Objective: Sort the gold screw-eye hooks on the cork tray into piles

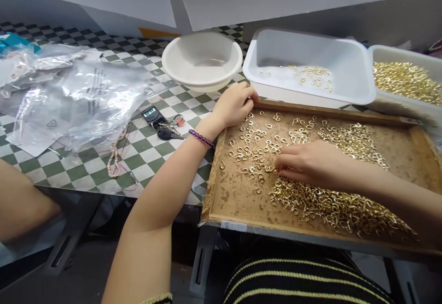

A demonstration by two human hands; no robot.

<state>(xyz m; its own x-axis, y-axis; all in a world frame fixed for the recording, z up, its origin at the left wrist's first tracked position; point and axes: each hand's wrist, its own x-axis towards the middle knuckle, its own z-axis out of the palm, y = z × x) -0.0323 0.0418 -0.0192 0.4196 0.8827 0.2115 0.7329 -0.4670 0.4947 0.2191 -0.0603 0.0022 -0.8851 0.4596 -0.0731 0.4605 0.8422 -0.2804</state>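
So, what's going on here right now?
The person's left hand rests at the far left corner of a wooden tray, while the right hand reaches in among small gold hooks; whether it grips any is hidden. The hooks lie scattered and heaped in the tray. Some gold pieces lie in the white tub behind it.

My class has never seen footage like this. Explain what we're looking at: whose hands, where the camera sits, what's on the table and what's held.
There is no machine here: a person works bare-handed, and the one picture comes from a camera on their head, looking forward and down. The left hand rests at the corner of a shallow wooden tray. The right hand reaches among small gold-coloured hooks; whether its fingers hold one is hidden. Beyond stand a round white bowl and two pale bins. On the checkered surface, left, lie clear bags and keys.
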